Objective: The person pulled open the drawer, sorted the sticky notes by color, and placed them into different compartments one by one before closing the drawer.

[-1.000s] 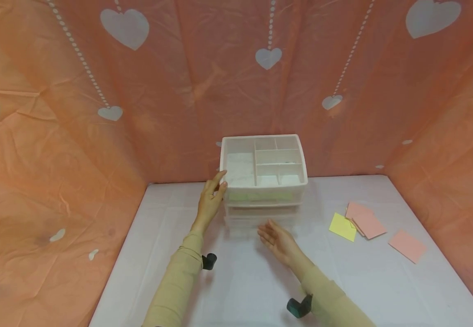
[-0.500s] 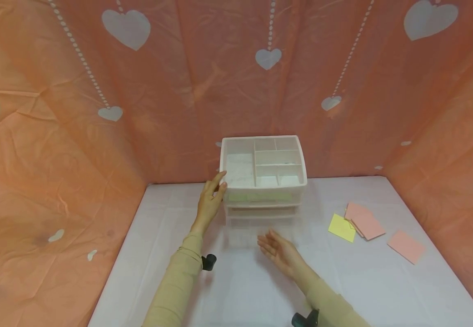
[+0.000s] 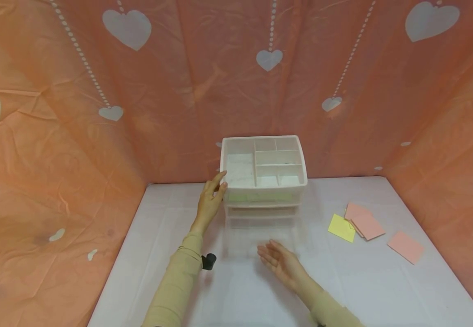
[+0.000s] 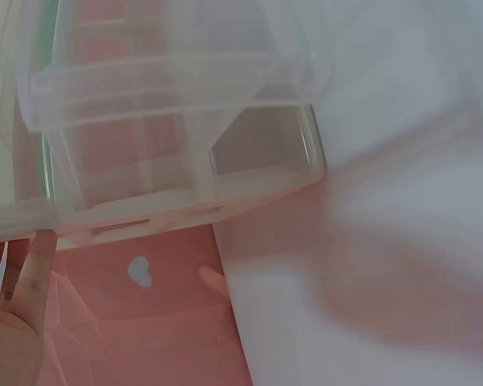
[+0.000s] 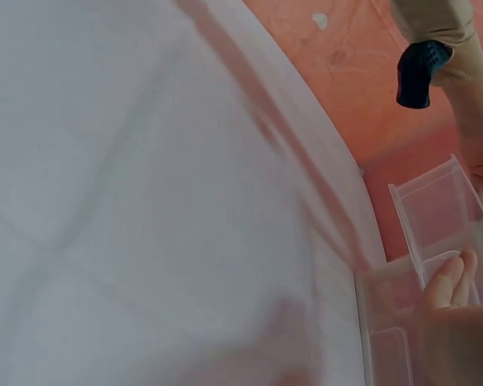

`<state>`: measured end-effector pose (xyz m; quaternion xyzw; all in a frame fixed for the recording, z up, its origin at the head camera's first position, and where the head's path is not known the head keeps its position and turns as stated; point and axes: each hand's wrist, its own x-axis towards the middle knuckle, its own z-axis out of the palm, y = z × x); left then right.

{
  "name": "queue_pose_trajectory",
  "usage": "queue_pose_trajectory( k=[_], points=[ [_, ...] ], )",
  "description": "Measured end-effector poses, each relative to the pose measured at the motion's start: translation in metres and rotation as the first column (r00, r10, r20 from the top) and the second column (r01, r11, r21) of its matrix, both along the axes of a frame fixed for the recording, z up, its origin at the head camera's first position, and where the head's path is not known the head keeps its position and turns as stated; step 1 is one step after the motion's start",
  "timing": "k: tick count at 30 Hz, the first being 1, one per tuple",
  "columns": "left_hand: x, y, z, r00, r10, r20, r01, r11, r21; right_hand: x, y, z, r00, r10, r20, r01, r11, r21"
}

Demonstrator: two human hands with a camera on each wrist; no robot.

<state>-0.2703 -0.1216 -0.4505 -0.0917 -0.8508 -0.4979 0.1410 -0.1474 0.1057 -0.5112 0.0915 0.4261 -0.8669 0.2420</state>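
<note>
Drawer [image 3: 242, 237] juts from the box [image 3: 265, 187] toward the nearer right hand [image 3: 282, 264], its grip unclear; left hand [image 3: 209, 202] touches the box's side, fingers extended.

No text or numbers can be read.

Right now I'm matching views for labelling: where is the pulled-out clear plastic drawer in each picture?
Head: the clear plastic drawer is below centre, beside the right hand.
Left wrist: the clear plastic drawer is at the top, left of centre.
Right wrist: the clear plastic drawer is at the right.
Shared landmark: the left hand, near centre, lower left and right edge respectively.
</note>
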Motion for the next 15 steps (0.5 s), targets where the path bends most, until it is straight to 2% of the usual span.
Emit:
queue_pose_trajectory(
  k=[9,15],
  points=[
    [0.0,-0.001,0.001,1.0,-0.015,-0.001,0.015,1.0,-0.004,0.014,0.0,-0.002,1.0,0.018,0.007,-0.018,0.999,0.033],
    [-0.001,-0.001,0.0,1.0,-0.011,-0.013,0.01,1.0,-0.017,0.017,0.0,-0.002,1.0,0.025,0.005,-0.025,0.999,0.037]
  ],
)
